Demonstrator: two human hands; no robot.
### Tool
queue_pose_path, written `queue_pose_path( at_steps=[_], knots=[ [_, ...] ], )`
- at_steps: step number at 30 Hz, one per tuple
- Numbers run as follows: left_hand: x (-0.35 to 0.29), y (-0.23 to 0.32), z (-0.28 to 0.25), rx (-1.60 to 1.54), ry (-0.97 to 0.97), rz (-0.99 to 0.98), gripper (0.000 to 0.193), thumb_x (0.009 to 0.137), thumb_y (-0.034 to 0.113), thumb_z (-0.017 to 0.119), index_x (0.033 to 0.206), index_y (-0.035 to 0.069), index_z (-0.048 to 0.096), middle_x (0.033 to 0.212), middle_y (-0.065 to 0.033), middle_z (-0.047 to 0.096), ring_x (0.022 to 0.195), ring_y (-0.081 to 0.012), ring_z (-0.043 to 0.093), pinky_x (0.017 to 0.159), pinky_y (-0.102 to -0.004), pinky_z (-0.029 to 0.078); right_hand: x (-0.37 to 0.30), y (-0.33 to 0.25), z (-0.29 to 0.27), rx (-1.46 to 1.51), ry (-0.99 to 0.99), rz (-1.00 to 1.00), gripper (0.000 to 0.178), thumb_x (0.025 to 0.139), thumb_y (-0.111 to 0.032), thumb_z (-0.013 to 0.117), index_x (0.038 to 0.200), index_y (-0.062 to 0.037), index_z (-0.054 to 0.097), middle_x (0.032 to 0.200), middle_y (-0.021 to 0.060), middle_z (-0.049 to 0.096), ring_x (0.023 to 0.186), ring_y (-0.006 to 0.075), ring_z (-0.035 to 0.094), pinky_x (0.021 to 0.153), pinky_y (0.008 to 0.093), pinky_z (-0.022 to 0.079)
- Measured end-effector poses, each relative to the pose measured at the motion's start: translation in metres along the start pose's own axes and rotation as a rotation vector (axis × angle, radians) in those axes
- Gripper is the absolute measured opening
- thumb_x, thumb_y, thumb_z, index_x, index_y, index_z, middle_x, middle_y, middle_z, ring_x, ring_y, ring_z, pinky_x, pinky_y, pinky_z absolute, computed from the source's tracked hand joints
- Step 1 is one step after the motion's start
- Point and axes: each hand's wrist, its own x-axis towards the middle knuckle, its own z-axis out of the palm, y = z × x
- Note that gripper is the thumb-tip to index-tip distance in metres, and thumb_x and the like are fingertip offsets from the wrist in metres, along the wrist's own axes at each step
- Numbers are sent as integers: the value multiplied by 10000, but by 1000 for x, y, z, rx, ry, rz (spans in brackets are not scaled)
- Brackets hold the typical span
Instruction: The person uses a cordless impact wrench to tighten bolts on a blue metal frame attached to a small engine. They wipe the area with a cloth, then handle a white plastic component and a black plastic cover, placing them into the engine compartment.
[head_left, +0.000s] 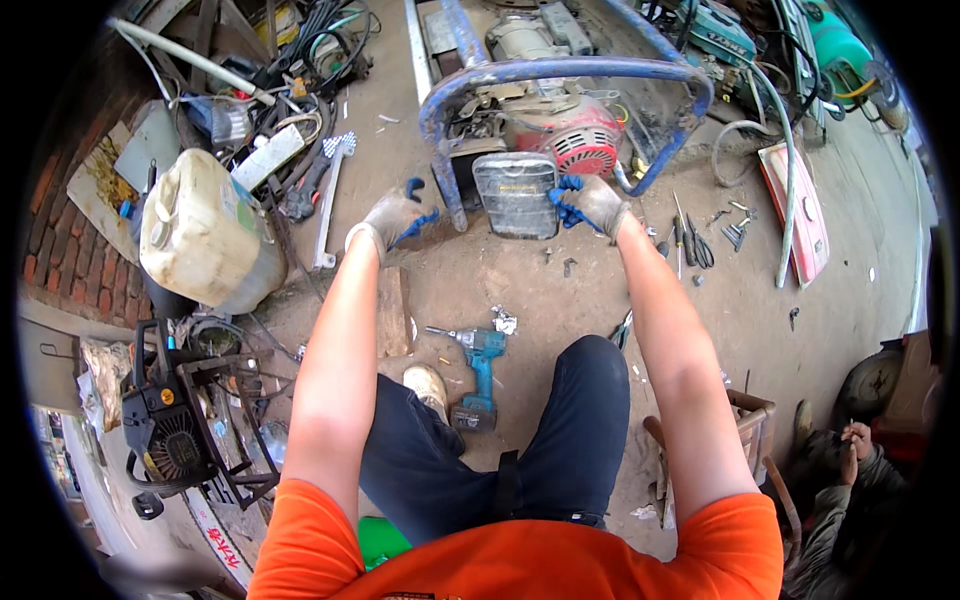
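Note:
My right hand (597,206), in a grey and blue work glove, has its fingers closed on the right edge of a dark rectangular ribbed cover (516,197). The cover stands nearly upright before a dirty engine with a red finned housing (585,150), inside a worn blue tubular frame (560,69). My left hand (398,216) wears a matching glove. It is apart from the cover, left of it near the frame's lower leg, with thumb and fingers spread and nothing between them. What lies behind the cover is hidden.
On the ground between my legs lies a teal cordless drill (479,375). Screwdrivers (684,235), pliers (703,245) and loose bolts (735,236) lie to the right, near a red-and-white panel (795,215). A dirty jerrycan (205,230) and a chainsaw (170,430) stand left. Another person's hands (853,447) show at lower right.

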Motion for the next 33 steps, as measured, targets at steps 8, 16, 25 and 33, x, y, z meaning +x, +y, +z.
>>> queue_pose_path(
  at_steps=[8,16,25,33],
  knots=[
    [47,-37,-4,-117,100,202,578,790,92,623,1348,87,472,1109,-83,619,870,-135,583,778,-259,467,43,-5,17,-29,-67,-19,168,894,-165,611,949,-7,628,734,18,600,607,104,567,550,266,516],
    [15,-1,-2,208,250,168,410,739,328,649,913,-44,647,876,-280,637,884,-395,627,792,-434,472,47,4,82,-536,448,-221,248,875,-208,589,986,12,604,844,200,654,757,325,635,680,415,510],
    [6,12,7,252,342,198,353,757,263,597,952,-26,652,940,-287,624,957,-413,597,841,-448,461,42,-10,111,-714,641,-88,325,885,-284,514,1036,-15,619,974,262,632,947,420,597,830,480,464],
    [16,12,16,186,372,162,339,753,262,593,933,-18,658,942,-286,622,959,-429,586,853,-455,451,46,-12,107,-594,763,-15,351,838,-264,608,1049,10,551,998,248,636,957,415,597,836,475,461]
  ],
)
